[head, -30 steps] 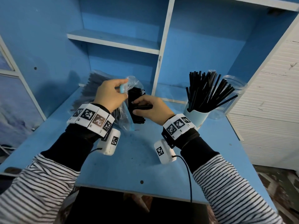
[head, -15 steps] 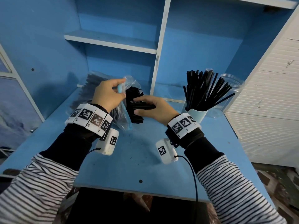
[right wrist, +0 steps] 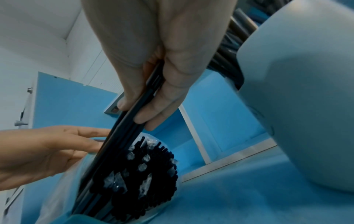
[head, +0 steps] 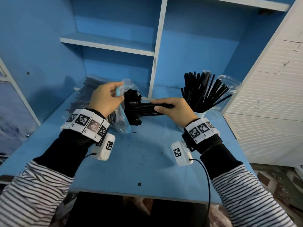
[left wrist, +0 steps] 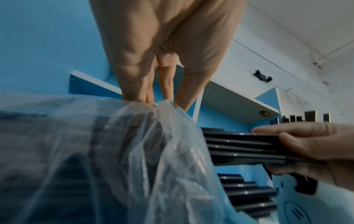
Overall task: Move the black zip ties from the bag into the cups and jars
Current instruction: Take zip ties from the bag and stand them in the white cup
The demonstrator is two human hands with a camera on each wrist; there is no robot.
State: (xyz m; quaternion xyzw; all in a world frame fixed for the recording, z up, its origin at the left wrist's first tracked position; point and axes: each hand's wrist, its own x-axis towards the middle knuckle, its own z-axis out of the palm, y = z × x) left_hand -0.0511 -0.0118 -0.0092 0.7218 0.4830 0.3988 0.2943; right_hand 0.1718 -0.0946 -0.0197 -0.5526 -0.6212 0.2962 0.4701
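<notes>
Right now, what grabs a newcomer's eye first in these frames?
Centre of the head view: the right hand grips a flat bundle of black zip ties, its far end at the mouth of the clear plastic bag that the left hand pinches at the top. To the right on the blue desk, a pale cup bristles with upright black ties, with a clear jar behind it.

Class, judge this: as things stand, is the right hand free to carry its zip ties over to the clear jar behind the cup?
Probably yes. The right hand sits near the clear jar, whose mouth looks open, though the full cup stands between.
</notes>
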